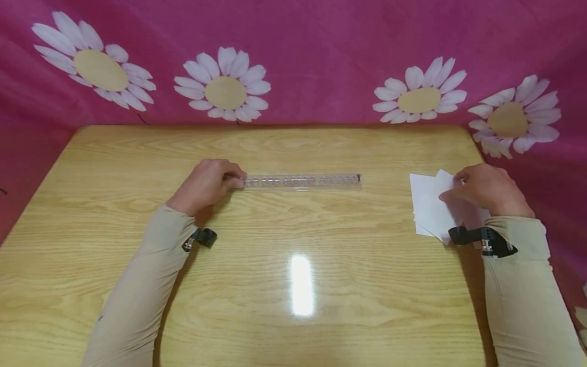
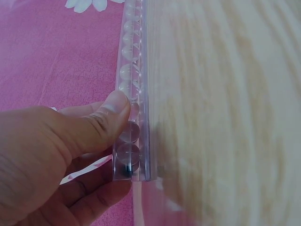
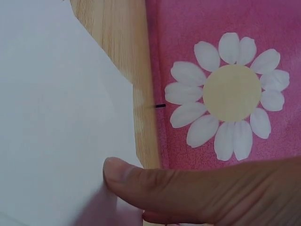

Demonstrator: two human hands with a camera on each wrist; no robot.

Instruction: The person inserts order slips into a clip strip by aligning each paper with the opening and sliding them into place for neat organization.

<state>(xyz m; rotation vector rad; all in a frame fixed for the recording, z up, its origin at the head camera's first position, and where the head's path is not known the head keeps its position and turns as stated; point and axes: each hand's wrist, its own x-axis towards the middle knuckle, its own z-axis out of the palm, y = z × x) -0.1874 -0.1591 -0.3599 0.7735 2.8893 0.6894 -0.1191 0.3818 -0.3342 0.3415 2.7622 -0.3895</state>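
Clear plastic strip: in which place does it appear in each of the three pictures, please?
Head: the clear plastic strip lies crosswise at the centre, its left end in the left hand.
Left wrist: slightly left of centre, it runs from the top edge down past the thumb.
Right wrist: not in it.
Shared landmark: the pink flowered cloth shows in all three.

White paper (image 1: 427, 206), pink floral cloth (image 1: 316, 66), yellowish table (image 1: 257, 244)

Our left forearm (image 1: 130, 285) and right forearm (image 1: 527, 300) reach forward, well apart; our left hand (image 1: 208, 184) pinches, our right hand (image 1: 492, 191) grips, thumb (image 3: 146, 183) outermost.
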